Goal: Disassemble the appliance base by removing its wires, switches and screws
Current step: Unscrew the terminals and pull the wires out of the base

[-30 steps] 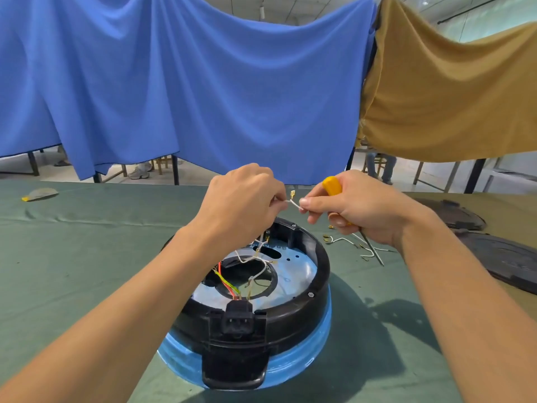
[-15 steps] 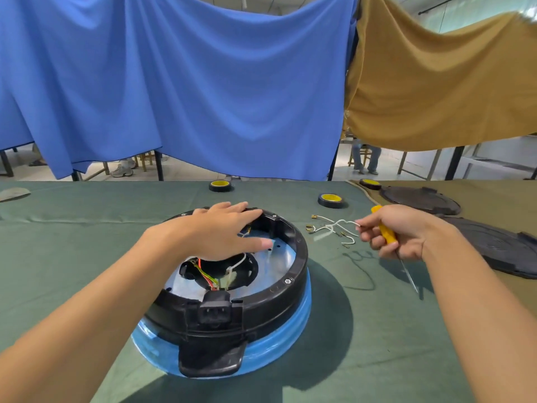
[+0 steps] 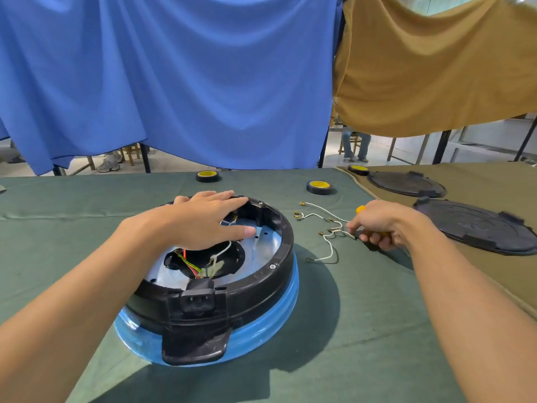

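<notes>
So the appliance base [image 3: 209, 286] sits upside down on the green-covered table [image 3: 348, 330], about mid-table and a bit left; black ring on top, blue shell underneath, power socket [image 3: 197, 301] facing the camera. Inside the ring there's a shiny metal plate [image 3: 255, 263] with a big hole in the middle; red, yellow-green and white inner wires [image 3: 193, 267] bunch up in that hole and run toward the socket; one hex screw [image 3: 272, 266] sits in the rim on the right side.

The left hand [image 3: 203, 222] lies flat across the far part of the ring, fingers straight, gripping nothing; the thumb points out over the plate.

The right hand [image 3: 383, 225] is down on the cloth to the right of the base, fingers curled around a yellow-handled screwdriver [image 3: 361, 209]; its fingertips are right at the loose white wires [image 3: 325, 228] lying on the table, and I can't tell if it's pinching one.

Other stuff: three tape rolls [image 3: 319, 187] along the far edge; two black round lids [image 3: 476, 225] on the brown cloth at right; blue sheet [image 3: 174, 82] and tan sheet [image 3: 436, 68] hanging behind.
</notes>
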### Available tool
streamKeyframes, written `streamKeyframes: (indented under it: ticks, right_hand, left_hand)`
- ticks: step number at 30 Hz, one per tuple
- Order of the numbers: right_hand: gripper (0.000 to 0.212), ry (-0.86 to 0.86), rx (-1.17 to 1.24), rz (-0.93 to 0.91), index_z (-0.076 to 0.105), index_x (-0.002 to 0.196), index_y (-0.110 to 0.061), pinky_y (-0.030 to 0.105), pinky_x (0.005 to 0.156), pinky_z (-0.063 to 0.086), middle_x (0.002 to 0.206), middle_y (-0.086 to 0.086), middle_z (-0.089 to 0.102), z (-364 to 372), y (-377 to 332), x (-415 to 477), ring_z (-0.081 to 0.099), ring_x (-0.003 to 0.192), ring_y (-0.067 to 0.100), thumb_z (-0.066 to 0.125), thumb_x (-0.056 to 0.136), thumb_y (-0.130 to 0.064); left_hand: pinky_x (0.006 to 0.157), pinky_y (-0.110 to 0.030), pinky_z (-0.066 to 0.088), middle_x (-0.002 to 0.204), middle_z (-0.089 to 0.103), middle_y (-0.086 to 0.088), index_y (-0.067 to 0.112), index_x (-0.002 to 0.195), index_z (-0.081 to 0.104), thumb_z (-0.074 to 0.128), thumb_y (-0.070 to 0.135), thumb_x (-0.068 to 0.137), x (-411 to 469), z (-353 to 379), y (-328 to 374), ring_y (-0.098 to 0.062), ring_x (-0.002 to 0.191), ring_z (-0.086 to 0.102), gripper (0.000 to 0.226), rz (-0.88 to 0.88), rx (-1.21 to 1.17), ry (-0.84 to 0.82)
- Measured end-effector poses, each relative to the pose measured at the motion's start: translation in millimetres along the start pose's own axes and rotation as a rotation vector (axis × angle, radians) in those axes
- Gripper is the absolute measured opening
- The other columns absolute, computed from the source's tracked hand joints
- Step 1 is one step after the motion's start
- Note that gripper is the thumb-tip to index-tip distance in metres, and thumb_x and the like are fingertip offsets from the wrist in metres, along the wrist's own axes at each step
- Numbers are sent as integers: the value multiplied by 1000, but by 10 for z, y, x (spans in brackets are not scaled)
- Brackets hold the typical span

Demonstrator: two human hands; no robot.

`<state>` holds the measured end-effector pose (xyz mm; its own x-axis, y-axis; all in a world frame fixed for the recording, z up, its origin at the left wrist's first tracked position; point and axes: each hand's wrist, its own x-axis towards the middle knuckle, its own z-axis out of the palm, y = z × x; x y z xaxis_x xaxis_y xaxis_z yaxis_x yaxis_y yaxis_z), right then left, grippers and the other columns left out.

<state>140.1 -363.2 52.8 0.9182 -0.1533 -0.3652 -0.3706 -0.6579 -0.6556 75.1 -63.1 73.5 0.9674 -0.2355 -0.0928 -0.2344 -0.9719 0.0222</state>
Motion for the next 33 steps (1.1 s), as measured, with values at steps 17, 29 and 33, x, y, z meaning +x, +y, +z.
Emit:
streamKeyframes:
  ticks: [17, 29, 33]
  right_hand:
    - [25, -146, 411, -511, 59, 78, -4, 16, 33, 19, 57, 4, 42, 223, -811, -605, 24, 36, 6, 60, 96, -22]
    - [39, -435, 1271, -311, 62, 72, 5, 12, 32, 31, 62, 7, 48, 507, -1153, -820, 35, 38, 6, 54, 98, -23]
    - [61, -228, 1094, -455, 69, 69, -1, 25, 50, 48, 60, 11, 62, 512, -1110, -786, 54, 52, 18, 47, 97, -51]
  left_hand:
    - [102, -38, 37, 135, 55, -3, 30, 138, 47, 29, 18, 105, 6, -99, -332, -26, 123, 48, 39, -43, -244, 163]
    - [105, -38, 36, 140, 50, -1, 25, 141, 43, 36, 24, 104, 60, -130, -375, -23, 124, 47, 37, -48, -229, 123]
    - [99, -35, 39, 132, 55, -2, 22, 135, 50, 38, 27, 103, 71, -138, -368, -21, 115, 51, 34, -37, -213, 128]
